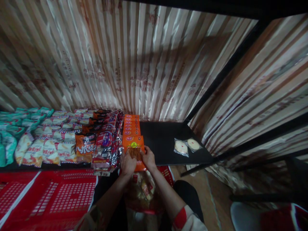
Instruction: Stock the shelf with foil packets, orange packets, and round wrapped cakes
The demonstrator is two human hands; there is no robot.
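My left hand [128, 163] and my right hand [148, 158] grip the two sides of an orange snack packet [133, 141] at the front edge of the black shelf [158, 138]. Brown strips show through the packet's clear window. Behind it, several matching orange packets [131, 123] overlap in a column that runs back to the curtain. Just left of my left hand lie dark red packets [103, 141] in overlapping rows. My fingertips are partly hidden against the packet.
Orange-brown bags [84, 146], white bags [50, 149] and green bags [8, 141] fill the shelf's left. Two round wrapped cakes [181, 147] lie at the right. Red baskets [67, 192] stand below. A striped curtain [144, 64] hangs behind; a black post [223, 70] slants at the right.
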